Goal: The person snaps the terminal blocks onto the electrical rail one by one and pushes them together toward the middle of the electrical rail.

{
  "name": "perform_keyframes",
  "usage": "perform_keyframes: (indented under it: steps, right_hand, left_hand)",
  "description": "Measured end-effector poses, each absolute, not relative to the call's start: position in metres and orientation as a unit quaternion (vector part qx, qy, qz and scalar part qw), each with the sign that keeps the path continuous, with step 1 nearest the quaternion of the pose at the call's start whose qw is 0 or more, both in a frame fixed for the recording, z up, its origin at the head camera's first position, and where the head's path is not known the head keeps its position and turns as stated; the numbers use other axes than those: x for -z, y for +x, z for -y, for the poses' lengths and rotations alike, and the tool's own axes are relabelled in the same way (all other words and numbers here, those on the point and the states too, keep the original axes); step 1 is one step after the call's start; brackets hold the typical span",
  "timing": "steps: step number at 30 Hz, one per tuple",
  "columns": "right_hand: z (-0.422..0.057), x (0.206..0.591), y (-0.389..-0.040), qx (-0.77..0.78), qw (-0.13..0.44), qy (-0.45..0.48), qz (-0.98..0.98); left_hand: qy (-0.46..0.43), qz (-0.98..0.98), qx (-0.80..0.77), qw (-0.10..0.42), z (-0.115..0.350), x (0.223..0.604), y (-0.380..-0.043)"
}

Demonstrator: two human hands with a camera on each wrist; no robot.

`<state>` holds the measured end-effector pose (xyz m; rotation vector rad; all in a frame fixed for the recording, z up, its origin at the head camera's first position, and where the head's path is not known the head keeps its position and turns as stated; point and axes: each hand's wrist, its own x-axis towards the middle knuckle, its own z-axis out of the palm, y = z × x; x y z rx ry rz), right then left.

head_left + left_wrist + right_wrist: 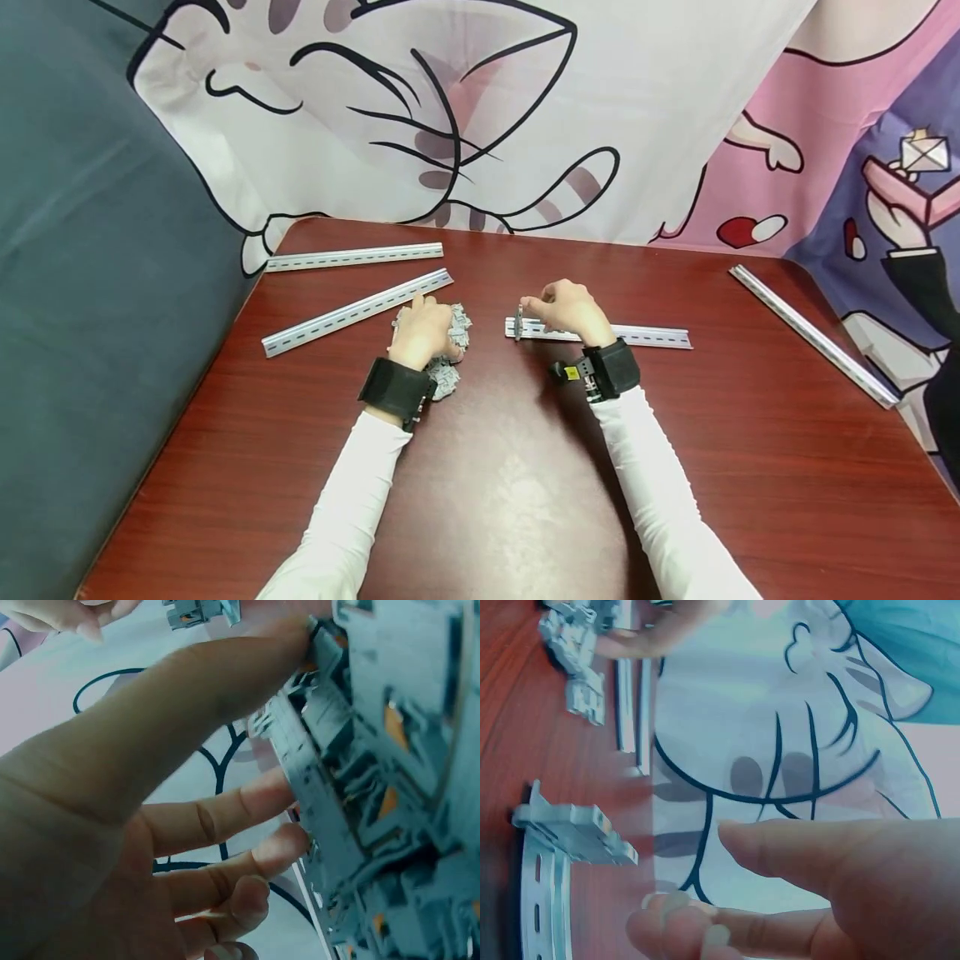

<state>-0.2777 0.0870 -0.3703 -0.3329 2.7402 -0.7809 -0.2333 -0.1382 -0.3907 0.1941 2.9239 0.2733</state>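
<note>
My left hand reaches over a pile of grey terminal blocks. In the left wrist view its thumb and fingers stand wide apart, tips touching the blocks, which show orange parts. My right hand hovers above a slotted metal DIN rail. One terminal block stands upright across the left end of that rail. The right wrist view shows this block beside the right hand, whose thumb and fingers are parted with nothing visible between them.
Two more slotted rails lie at the back left, one angled near the pile and one behind it. Another rail lies diagonally at the right. A cat-printed cloth hangs along the brown table's back edge.
</note>
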Motion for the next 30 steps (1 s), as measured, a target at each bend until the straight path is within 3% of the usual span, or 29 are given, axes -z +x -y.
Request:
perform_keyframes:
  steps: [21,30]
  right_hand:
    - [-0.094,0.371,-0.279,0.267,0.180,-0.157,-0.934]
    - [-0.081,0.379,-0.280,0.385,0.190,-0.189,-0.883]
  left_hand:
    - [0.115,-0.971,-0.204,0.046,0.138,0.394,-0.243]
    - [0.121,-0.915,-0.384,-0.023,0.125,0.392,-0.246]
